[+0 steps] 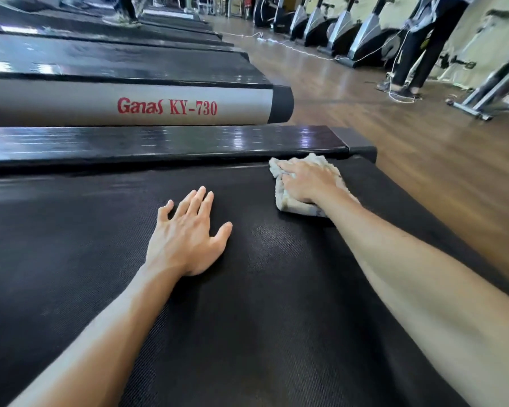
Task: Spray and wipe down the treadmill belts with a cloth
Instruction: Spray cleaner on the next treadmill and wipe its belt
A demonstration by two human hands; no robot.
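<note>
A black textured treadmill belt (247,304) fills the lower part of the view. My left hand (188,233) lies flat on it with fingers spread and straight, holding nothing. My right hand (306,180) presses a crumpled off-white cloth (288,205) onto the belt near its far right corner, fingers lying over the top of the cloth. The cloth sits just in front of the glossy black side rail (159,142). No spray bottle is in view.
A neighbouring treadmill with a silver side labelled Ganas KY-730 (165,108) lies beyond the rail, with more treadmills behind. Wooden floor (423,160) is on the right. A standing person (417,54), white cables (394,92) and exercise bikes (341,27) are at the far right.
</note>
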